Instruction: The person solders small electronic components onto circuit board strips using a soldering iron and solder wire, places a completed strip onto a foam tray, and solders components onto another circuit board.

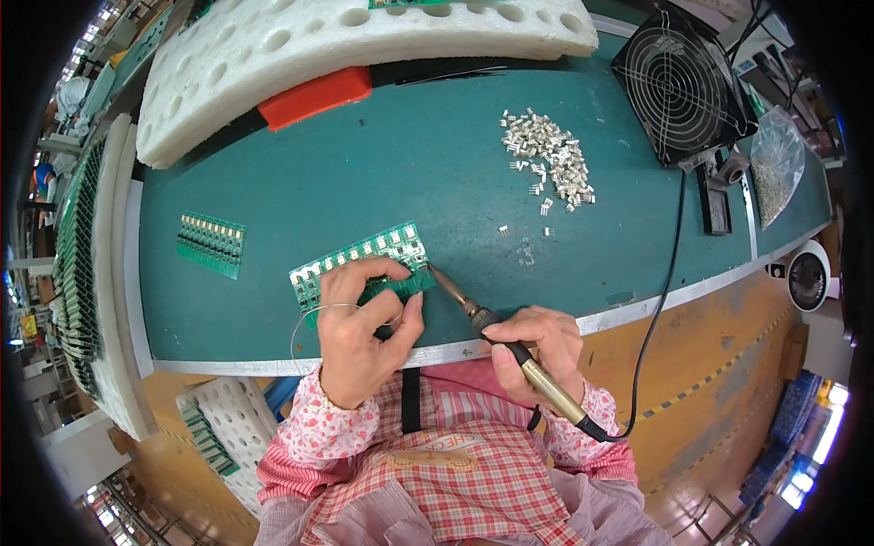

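My right hand (546,350) is closed around the handle of a soldering iron (555,393), black and gold with a cord from its end. The iron's tip meets the right end of a green circuit board (387,238), which carries a row of white connectors and lies slanted near the bench's front edge. Over the lower part of this board is my left hand (357,341), its fingers pinched together. A thin solder wire (293,332) loops out from that hand; its end near the iron tip is hard to make out.
Another green board panel (211,244) lies to the left. White connectors (551,155) are heaped at the back right, a few loose nearer me. Beyond stand a black fan (674,86), a plastic bag (777,168) and white foam (337,36) with a red block (314,97) before it.
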The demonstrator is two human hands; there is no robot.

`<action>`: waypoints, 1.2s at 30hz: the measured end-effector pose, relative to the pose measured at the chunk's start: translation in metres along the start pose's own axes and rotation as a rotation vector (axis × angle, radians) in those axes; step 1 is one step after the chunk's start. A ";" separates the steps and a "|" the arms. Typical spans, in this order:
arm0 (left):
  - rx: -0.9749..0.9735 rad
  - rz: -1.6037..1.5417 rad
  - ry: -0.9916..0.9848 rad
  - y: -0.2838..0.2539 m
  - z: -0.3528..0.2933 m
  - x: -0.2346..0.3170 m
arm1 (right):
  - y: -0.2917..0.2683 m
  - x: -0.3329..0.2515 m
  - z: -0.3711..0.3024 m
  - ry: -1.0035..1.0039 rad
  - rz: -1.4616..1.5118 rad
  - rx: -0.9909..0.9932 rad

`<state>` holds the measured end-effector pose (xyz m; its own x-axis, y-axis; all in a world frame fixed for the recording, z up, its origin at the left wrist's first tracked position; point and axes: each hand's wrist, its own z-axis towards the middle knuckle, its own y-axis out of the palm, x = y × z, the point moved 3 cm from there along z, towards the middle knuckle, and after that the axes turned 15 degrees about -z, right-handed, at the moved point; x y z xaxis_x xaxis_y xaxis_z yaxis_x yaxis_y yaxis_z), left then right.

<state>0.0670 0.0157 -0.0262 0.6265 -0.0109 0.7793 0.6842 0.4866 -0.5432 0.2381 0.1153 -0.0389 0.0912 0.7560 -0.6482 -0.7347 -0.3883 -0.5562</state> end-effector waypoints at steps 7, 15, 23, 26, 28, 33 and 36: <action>0.045 0.008 -0.001 -0.001 0.017 -0.009 | 0.001 0.001 -0.002 0.062 0.037 0.028; 0.008 0.040 0.063 0.001 0.022 -0.009 | 0.003 0.001 -0.002 0.040 0.018 0.039; 0.009 0.029 0.048 0.000 0.023 -0.009 | 0.002 0.001 -0.001 -0.040 -0.019 0.009; 0.011 0.025 0.045 0.001 0.024 -0.009 | 0.000 0.001 -0.001 -0.034 0.004 0.036; 0.014 0.022 0.044 0.001 0.023 -0.009 | -0.002 0.001 -0.002 -0.005 0.010 0.081; 0.021 0.023 0.056 0.000 0.023 -0.008 | -0.004 0.001 -0.005 0.006 0.013 0.096; 0.021 0.035 0.083 0.000 0.020 -0.011 | -0.005 -0.001 -0.005 -0.002 0.006 0.112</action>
<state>0.0530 0.0336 -0.0285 0.6794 -0.0649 0.7309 0.6537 0.5058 -0.5628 0.2449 0.1135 -0.0379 0.0853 0.7552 -0.6499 -0.8057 -0.3315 -0.4909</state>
